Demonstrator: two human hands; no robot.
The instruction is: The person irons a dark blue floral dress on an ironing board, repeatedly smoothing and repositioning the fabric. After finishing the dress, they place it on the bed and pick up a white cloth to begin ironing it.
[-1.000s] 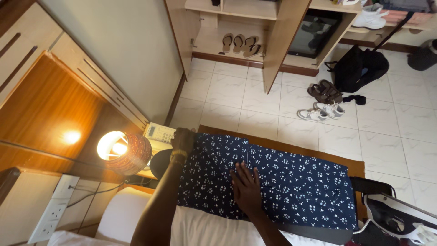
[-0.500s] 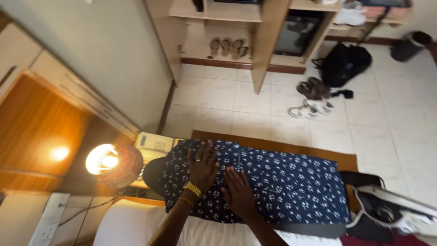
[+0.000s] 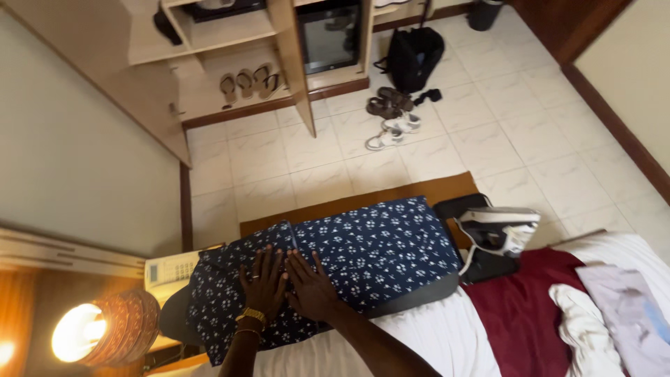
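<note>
Pressing flat, open left hand (image 3: 264, 286) and right hand (image 3: 310, 290) lie on the blue floral garment (image 3: 349, 255) mid-board; the upright iron (image 3: 499, 232) at three o'clock could topple if jolted

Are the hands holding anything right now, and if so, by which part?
Nothing is held. The left hand and right hand both lie flat, palms down and side by side, on the navy white-flowered cloth garment near its left end.

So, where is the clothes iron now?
In the head view, the clothes iron stands right of the navy floral garment, beside the dark red cloth.
</note>
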